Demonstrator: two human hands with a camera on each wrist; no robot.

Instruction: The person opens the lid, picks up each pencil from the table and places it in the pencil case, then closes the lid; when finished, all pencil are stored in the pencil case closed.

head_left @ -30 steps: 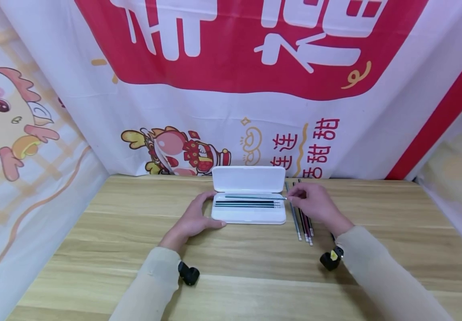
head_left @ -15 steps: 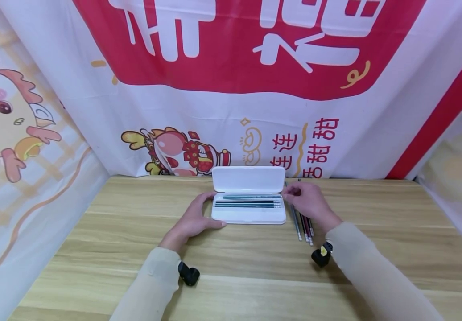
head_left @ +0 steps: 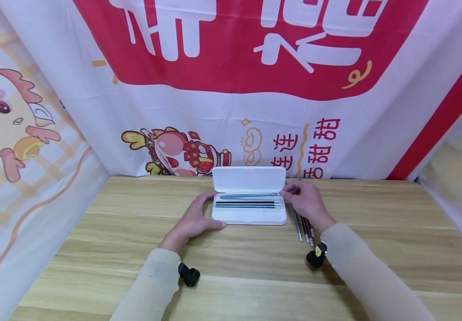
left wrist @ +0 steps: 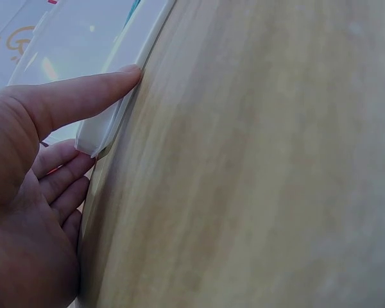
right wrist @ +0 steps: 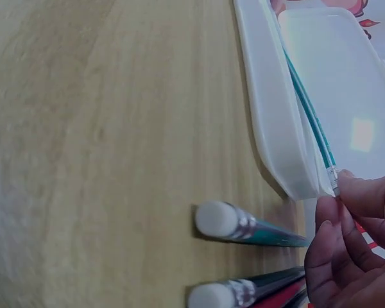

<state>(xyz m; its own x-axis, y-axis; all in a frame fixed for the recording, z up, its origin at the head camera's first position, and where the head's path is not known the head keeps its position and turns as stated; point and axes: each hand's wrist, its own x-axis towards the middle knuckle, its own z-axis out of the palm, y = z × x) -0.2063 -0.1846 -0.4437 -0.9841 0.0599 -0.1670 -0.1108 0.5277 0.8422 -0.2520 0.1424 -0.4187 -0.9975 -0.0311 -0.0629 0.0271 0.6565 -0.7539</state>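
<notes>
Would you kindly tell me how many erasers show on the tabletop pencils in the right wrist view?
2: one eraser on the teal pencil nearer the case, another eraser on the dark pencil below; more may be hidden.

The fingers (right wrist: pixel 367 196) pinch a teal pencil (right wrist: pixel 312 117) at one end of a white case (right wrist: pixel 269 96).

Between your left hand (head_left: pixel 192 219) and right hand (head_left: pixel 305 200) you have one white case (head_left: pixel 249 217) with at least two pencils (head_left: pixel 247 205) lying inside; your right pinches one teal pencil (right wrist: pixel 311 117), with at least four loose pencils (head_left: pixel 305 227) beside it.
</notes>
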